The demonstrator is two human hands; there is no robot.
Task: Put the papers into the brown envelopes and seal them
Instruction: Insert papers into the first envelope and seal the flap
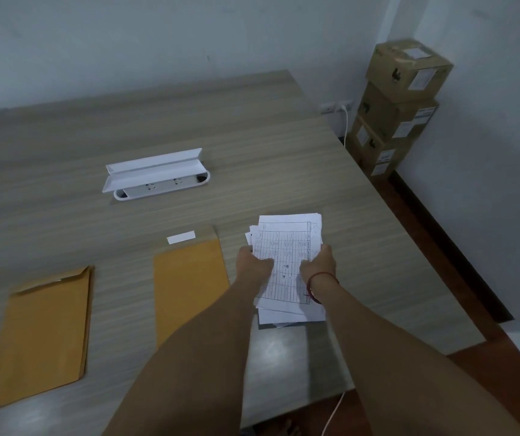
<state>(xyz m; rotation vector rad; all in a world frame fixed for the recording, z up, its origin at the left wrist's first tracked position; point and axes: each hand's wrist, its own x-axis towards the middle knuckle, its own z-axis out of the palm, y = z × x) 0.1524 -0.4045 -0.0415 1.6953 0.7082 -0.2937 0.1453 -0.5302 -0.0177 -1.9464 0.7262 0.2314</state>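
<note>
Brown paper and white lay side by side on the grey wood-grain table (63, 136) as a person gripped a loose sheaf of papers (287, 247) in both bare hands. The left hand (254, 262) pinched the sheaf's left edge, thumb on top. The right hand (318, 265), a red cord (315, 286) round its wrist, pinched the right edge in the same way. The fingers beneath were hidden. The top sheet carried a printed grid with handwriting too small to read, and the sheets under it fanned out unevenly. The sheaf appeared to be held just above the tabletop, though the blur left that uncertain. At nine o'clock from the papers, just beside the left hand, a single envelope (189, 278) lay flat with its flap end toward twelve o'clock, and a small white strip (181, 237) lay at that far end. Farther round at eight o'clock, well apart, sat a pile of envelopes (41, 335), flap ends also toward twelve. At eleven o'clock a white socket box (158, 180) was set into the tabletop with its lid raised. Off the table at one o'clock, cardboard boxes (400, 105) stood stacked in the corner, next to a wall outlet (335, 107) with a white cable (345, 127) hanging from it.
</note>
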